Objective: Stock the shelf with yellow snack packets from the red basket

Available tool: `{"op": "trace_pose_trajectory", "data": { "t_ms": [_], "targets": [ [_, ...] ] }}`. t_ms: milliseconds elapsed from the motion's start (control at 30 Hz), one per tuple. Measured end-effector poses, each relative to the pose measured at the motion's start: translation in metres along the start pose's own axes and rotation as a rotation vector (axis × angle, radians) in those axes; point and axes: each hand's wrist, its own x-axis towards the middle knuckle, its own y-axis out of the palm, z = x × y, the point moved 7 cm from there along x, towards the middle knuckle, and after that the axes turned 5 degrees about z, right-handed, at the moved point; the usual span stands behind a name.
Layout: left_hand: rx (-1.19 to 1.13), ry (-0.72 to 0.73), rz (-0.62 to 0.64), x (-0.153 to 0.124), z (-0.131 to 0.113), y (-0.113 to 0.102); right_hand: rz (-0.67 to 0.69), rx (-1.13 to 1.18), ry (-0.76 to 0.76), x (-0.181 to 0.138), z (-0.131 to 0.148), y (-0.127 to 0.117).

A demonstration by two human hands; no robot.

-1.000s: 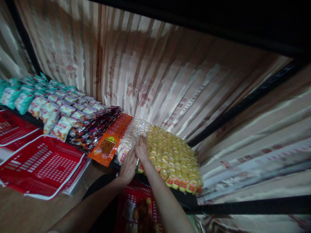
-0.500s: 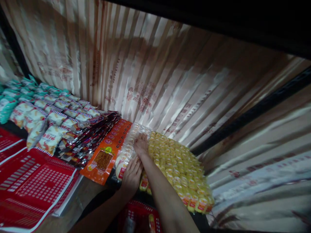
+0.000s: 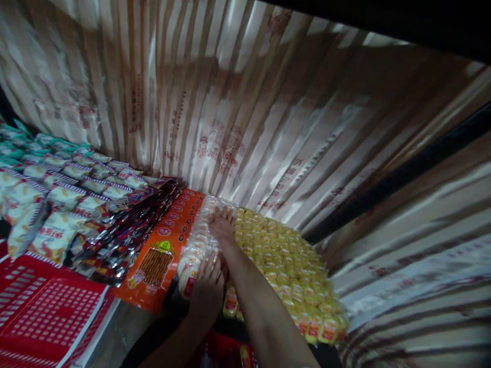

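My right hand (image 3: pixel 222 225) lies open, palm down, across the far part of a row of round, white, clear-wrapped snack packs (image 3: pixel 188 266). Closer to me, my left hand (image 3: pixel 209 283) rests open on the near part of the same row, fingers pointing away from me. Its fingertips come close to my right wrist. On the right the row adjoins a wide block of small yellow wrapped packs (image 3: pixel 284 271). A flat orange snack bag (image 3: pixel 163 250) with a window of brown sticks lies to the left of the row.
Dark, shiny snack bags (image 3: pixel 130 225) stand in a slanted stack further left, beside white-and-blue bags (image 3: pixel 57 232). A red perforated basket (image 3: pixel 49 306) is at the lower left. Pleated printed sheeting (image 3: pixel 230 102) hangs behind the shelf, and a black bar (image 3: pixel 402 176) slopes across the right.
The view has shifted slightly, so the bags and basket at left appear further left and lower. Both hands stay on the white packs, the right hand's fingers somewhat more spread.
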Motion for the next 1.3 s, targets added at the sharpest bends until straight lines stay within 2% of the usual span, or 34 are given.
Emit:
{"op": "trace_pose_trajectory", "data": {
  "t_ms": [233, 467, 733, 1300],
  "targets": [
    [0.006, -0.004, -0.015, -0.0035, 0.0003, 0.0066, -0.022, 0.031, -0.016, -0.001, -0.0018, 0.0058],
    [0.016, 0.014, -0.043, -0.0059, -0.0004, 0.0038, -0.004, 0.015, 0.019, -0.0018, 0.0005, 0.0057],
    [0.02, 0.005, -0.021, -0.0059, -0.0002, 0.0025, -0.044, 0.077, 0.011, -0.0022, -0.0016, 0.0069],
    [-0.021, -0.012, -0.006, -0.0051, 0.001, 0.0003, -0.031, 0.082, 0.015, -0.0026, -0.002, 0.0057]
  ]
}}
